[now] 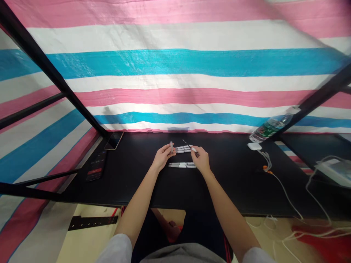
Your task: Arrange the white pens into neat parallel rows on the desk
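Observation:
My left hand [163,156] is closed, with a short, upright grey pen part [171,147] pinched between thumb and fingers. Whether that part is a cap or a barrel is too small to tell. Closed too, my right hand [201,160] grips a slim dark pen piece [187,144] whose thin tip points up and to the left. Between the hands, several white and grey pens [183,149] lie side by side on the black table [131,179]. Nearer to me, two more pens [181,165] lie parallel, their right ends close to my right hand.
A phone [114,141] and a second phone with a lit screen [96,166] lie at the left. Toward the right stand a tilted plastic bottle [274,125], a white charger-like box [254,146] and cables [282,190]. Striped sheeting [175,62] hangs behind, with black frame bars [49,69] alongside.

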Demonstrator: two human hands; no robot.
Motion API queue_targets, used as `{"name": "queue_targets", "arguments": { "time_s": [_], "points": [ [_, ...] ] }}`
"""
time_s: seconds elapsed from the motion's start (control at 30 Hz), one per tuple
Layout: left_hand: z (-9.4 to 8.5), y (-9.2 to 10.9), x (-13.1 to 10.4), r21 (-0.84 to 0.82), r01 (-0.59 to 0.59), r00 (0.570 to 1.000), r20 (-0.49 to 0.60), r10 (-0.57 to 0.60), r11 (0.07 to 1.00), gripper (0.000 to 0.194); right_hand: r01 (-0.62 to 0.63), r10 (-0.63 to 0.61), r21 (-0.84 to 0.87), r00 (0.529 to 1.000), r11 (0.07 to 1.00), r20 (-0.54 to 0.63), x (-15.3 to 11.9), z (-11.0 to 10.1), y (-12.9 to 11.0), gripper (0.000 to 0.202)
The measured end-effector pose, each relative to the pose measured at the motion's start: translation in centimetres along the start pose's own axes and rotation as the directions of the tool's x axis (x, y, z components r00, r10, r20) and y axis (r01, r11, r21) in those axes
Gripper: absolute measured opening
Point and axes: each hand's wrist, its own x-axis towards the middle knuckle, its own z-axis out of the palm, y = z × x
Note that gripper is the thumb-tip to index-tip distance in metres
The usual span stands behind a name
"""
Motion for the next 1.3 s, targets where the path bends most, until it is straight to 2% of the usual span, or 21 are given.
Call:
{"name": "queue_targets", "arguments": {
  "time_s": [0.1, 0.23, 0.37, 0.53, 0.77, 0.87, 1.0, 1.3],
  "points": [
    [0.04, -0.15, 0.03, -0.007, -0.05, 0.999, 0.018, 0.05, 0.999, 0.038, -0.008, 0.008, 0.031, 1.0, 0.999, -0.013, -0.01, 0.06, -0.06, 0.027],
    [0.12, -0.12, 0.05, 0.089, -0.218, 0.976, 0.016, 0.217, 0.972, 0.029, -0.022, 0.022, 0.096, 1.0, 0.995, -0.001, -0.02, 0.11, -0.06, 0.027],
    [0.04, -0.03, 0.16, 0.151, -0.288, 0.957, 0.013, 0.289, 0.946, 0.027, -0.133, 0.121, 0.242, 0.991, 0.961, 0.065, 0.09, 0.19, 0.2, 0.027],
    [-0.06, -0.1, 0.27, 0.13, -0.302, 0.953, 0.038, 0.3, 0.944, 0.027, -0.287, 0.236, 0.392, 0.956, 0.874, 0.173, 0.45, 0.13, 0.52, 0.032],
    [0.35, 0.22, -0.12, 0.125, -0.219, 0.975, 0.01, 0.22, 0.968, 0.036, -0.337, 0.28, 0.466, 0.941, 0.818, 0.19, 0.67, -0.01, 0.71, 0.037],
    [0.39, 0.21, -0.14, 0.104, -0.216, 0.976, 0.028, 0.214, 0.971, 0.038, -0.351, 0.26, 0.461, 0.933, 0.815, 0.25, 0.56, -0.03, 0.49, 0.038],
    [0.32, 0.15, -0.05, 0.096, -0.211, 0.977, -0.008, 0.213, 0.973, 0.033, -0.336, 0.203, 0.437, 0.924, 0.834, 0.323, 0.37, -0.09, 0.01, 0.038],
    [0.19, 0.28, 0.1, 0.041, -0.179, 0.982, -0.044, 0.181, 0.983, 0.03, -0.334, 0.193, 0.381, 0.912, 0.862, 0.362, 0.32, -0.03, 0.18, 0.036]
  ]
}}
